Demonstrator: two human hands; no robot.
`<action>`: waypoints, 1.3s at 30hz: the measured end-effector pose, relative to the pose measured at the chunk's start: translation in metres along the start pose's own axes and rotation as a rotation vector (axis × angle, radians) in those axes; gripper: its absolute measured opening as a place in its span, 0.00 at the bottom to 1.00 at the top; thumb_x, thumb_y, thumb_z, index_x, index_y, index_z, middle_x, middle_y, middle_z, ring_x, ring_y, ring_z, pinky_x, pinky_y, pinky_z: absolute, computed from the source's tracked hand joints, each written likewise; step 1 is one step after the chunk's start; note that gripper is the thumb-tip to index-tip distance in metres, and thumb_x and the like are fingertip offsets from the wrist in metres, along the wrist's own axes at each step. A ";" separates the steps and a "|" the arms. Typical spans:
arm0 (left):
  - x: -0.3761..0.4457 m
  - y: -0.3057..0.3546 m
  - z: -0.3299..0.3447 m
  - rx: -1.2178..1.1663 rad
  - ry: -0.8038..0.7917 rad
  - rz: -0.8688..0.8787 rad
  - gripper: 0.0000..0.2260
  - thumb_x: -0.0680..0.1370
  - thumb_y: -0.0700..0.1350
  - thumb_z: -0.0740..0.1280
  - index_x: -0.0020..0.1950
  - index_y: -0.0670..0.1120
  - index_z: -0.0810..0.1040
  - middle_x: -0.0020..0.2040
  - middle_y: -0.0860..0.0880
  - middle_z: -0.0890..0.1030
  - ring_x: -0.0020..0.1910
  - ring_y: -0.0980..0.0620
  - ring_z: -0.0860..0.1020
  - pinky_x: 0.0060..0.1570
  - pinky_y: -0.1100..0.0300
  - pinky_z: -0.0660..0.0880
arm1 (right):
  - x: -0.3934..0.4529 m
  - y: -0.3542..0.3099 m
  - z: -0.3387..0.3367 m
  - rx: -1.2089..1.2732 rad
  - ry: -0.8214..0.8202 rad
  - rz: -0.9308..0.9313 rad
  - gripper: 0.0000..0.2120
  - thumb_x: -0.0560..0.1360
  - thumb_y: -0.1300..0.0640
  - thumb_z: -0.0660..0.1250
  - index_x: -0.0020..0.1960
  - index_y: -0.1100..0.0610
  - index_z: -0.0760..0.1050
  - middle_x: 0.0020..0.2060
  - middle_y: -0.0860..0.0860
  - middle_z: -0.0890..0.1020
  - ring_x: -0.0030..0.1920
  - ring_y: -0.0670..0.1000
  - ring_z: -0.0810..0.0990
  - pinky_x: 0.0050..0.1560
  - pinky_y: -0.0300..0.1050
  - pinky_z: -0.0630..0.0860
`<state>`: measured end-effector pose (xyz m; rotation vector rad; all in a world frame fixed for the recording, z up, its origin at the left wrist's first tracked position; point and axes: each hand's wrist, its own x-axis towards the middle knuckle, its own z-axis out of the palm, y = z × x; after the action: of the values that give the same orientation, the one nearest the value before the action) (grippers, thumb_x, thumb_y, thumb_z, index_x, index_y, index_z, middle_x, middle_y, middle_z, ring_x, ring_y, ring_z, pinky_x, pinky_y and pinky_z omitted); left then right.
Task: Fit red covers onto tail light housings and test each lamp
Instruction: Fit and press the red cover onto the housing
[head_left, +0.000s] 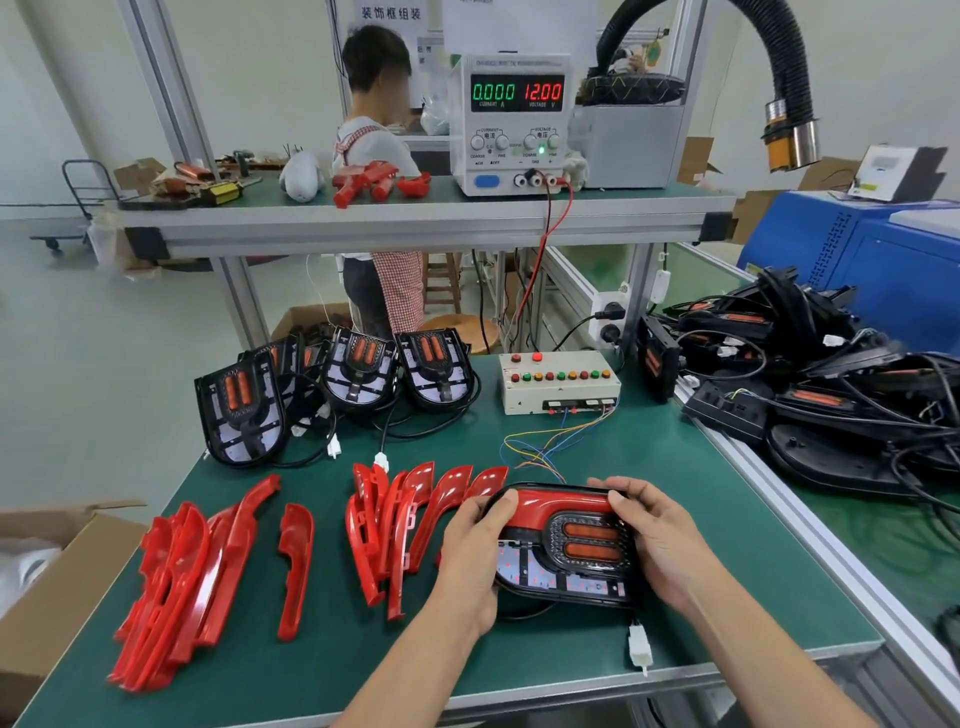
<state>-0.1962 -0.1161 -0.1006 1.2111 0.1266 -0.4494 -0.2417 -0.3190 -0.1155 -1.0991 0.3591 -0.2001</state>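
- Both hands grip a tail light housing (566, 551) near the bench's front edge: left hand (475, 545) and right hand (660, 540) curl round its ends, pressing a red cover (561, 501) along the top.
- Fitting appears under way; testing likely needs its loose white plug (640, 649) connected to the switch box (558, 382).

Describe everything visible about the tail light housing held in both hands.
The tail light housing is a black, glossy plastic shell, lying flat on the green mat near the front edge. A red cover sits along its far edge. Two orange oval lenses sit in a dark ribbed surround; the pale board below is exposed. The left hand and right hand grip its two ends. A white connector lies beside it.
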 end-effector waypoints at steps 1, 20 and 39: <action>0.000 0.000 0.000 0.008 -0.005 0.014 0.09 0.79 0.48 0.73 0.53 0.44 0.80 0.44 0.45 0.87 0.40 0.48 0.86 0.41 0.53 0.83 | 0.000 -0.001 0.000 -0.058 0.013 -0.009 0.06 0.75 0.60 0.71 0.51 0.58 0.82 0.55 0.60 0.86 0.50 0.58 0.86 0.49 0.55 0.83; -0.005 -0.010 -0.007 0.022 -0.129 0.152 0.21 0.75 0.52 0.73 0.65 0.45 0.80 0.60 0.44 0.85 0.61 0.43 0.83 0.65 0.45 0.77 | 0.018 -0.053 0.027 -1.146 -0.409 -0.159 0.10 0.75 0.38 0.71 0.49 0.42 0.85 0.43 0.44 0.87 0.43 0.43 0.84 0.52 0.45 0.80; -0.006 0.000 -0.003 0.001 -0.177 0.120 0.10 0.81 0.41 0.69 0.62 0.43 0.80 0.57 0.42 0.86 0.53 0.46 0.85 0.50 0.56 0.81 | 0.023 -0.070 0.047 -1.407 -0.475 -0.131 0.32 0.69 0.23 0.64 0.40 0.54 0.78 0.30 0.46 0.74 0.32 0.45 0.70 0.39 0.46 0.69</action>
<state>-0.2007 -0.1113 -0.0996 1.1671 -0.0981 -0.4492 -0.2015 -0.3188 -0.0380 -2.4944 -0.0689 0.2680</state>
